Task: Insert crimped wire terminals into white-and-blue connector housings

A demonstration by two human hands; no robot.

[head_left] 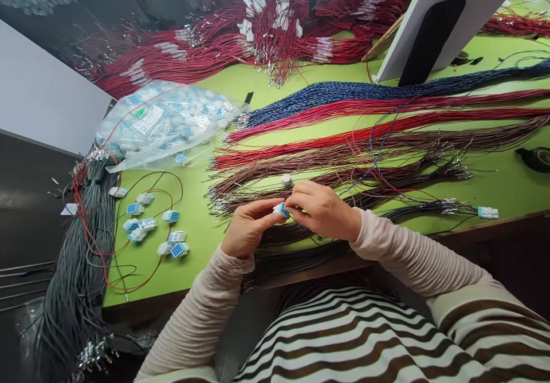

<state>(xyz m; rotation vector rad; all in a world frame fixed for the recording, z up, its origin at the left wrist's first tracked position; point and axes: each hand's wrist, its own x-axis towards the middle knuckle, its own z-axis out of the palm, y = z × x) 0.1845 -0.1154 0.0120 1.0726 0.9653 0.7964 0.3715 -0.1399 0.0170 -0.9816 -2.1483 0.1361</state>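
Observation:
My left hand and my right hand meet over the near edge of the green table. Between their fingertips sits a small white and blue connector. The left hand pinches it from the left. The right hand's fingers are curled and pressed together at the connector's right side, over dark brown wires that run to the right. Whether the right hand also holds a wire I cannot make out. A small white piece lies on the wires just beyond the hands.
Several loose blue and white connectors lie at the left, with a clear bag of more connectors behind. Grey cable bundle hangs off the left edge. Red, blue wire bundles span the table. A white board stands at back right.

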